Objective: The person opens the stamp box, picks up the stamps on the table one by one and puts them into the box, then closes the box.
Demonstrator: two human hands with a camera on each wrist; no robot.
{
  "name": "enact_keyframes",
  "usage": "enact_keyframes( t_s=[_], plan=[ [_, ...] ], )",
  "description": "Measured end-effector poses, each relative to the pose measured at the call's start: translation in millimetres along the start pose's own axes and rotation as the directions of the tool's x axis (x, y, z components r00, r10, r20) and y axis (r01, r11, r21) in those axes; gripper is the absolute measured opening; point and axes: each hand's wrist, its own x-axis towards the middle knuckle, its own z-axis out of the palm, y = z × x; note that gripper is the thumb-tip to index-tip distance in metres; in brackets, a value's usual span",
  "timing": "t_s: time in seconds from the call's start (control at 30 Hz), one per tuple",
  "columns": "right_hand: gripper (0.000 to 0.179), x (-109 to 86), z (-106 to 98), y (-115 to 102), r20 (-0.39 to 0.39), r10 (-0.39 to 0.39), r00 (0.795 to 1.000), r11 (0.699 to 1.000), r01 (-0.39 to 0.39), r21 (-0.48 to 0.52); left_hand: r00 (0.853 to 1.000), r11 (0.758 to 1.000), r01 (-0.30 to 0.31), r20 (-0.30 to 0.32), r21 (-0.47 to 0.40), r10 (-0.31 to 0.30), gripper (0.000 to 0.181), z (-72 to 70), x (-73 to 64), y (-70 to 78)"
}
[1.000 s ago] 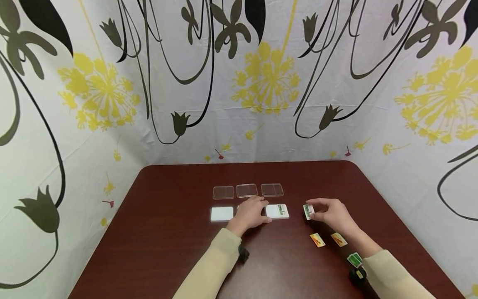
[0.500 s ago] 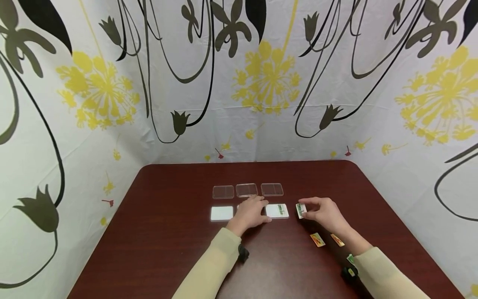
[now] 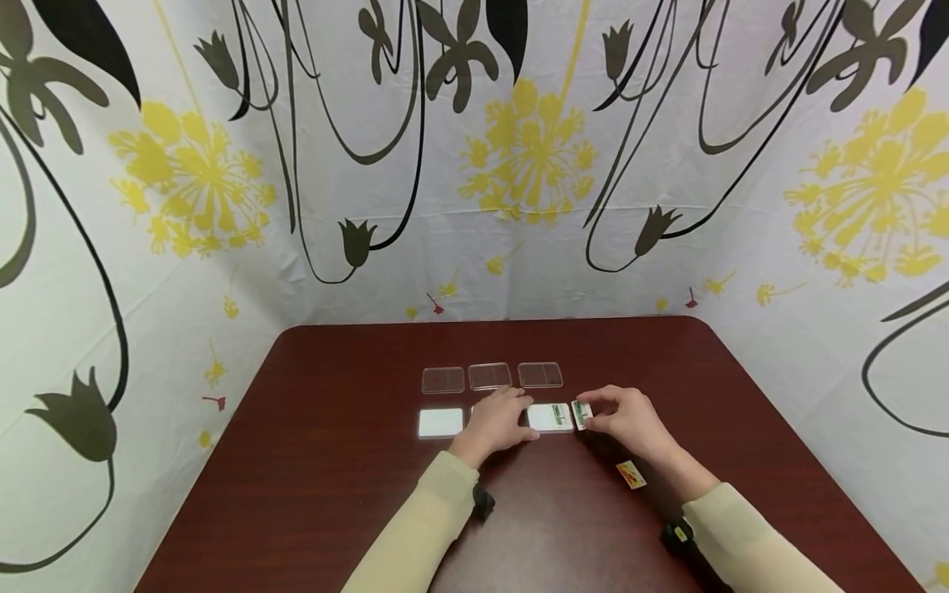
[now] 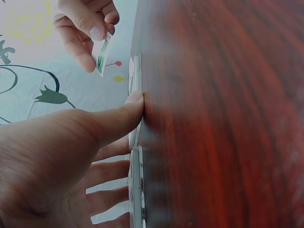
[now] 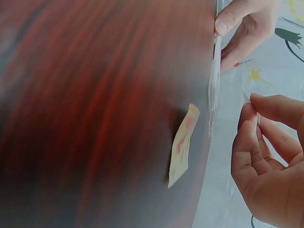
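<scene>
My right hand (image 3: 628,416) pinches a small white card with green print (image 3: 581,415) between thumb and fingers. In the left wrist view, that card (image 4: 101,58) is tilted above the end of a clear case. The shallow clear case (image 3: 539,418) has a white inside, and a similar green-printed card (image 3: 559,414) lies at its right end. My left hand (image 3: 497,420) grips this case's left end, its thumb (image 4: 135,97) on the near edge and index finger at the far edge. Beneath the palm, a middle case is mostly hidden.
Another white-filled case (image 3: 441,423) lies left of my left hand. Three clear lids (image 3: 490,376) form a row behind the cases. A yellow-orange card (image 3: 631,474) lies on the dark red table (image 3: 334,494), near my right forearm. A patterned cloth (image 3: 460,165) hangs behind.
My right hand has moved left with the card, up to the right end of the case. Its forearm now covers another yellow-orange card and the green cards. The left hand has stayed put.
</scene>
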Motion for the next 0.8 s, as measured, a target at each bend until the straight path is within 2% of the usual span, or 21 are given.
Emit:
enact_keyframes(
  t_s=[0.3, 0.5, 0.8],
  plan=[
    [0.037, 8.8, 11.8, -5.3, 0.0, -0.005, 1.0, 1.0, 0.005, 0.003, 1.0, 1.0, 0.008, -0.004, -0.021, -0.008, 0.064, -0.5, -0.2, -0.8],
    [0.034, 16.3, 18.7, -10.7, -0.009, -0.042, 0.999, 0.999, 0.042, -0.011, 1.0, 0.999, 0.028, -0.011, -0.035, -0.029, 0.064, -1.2, 0.8, -2.2],
    [0.023, 24.9, 26.9, -19.1, -0.011, -0.104, 0.995, 0.988, 0.102, -0.112, 0.999, 0.999, 0.036, -0.014, -0.037, -0.037, 0.067, 1.9, 1.8, -3.9]
  ],
)
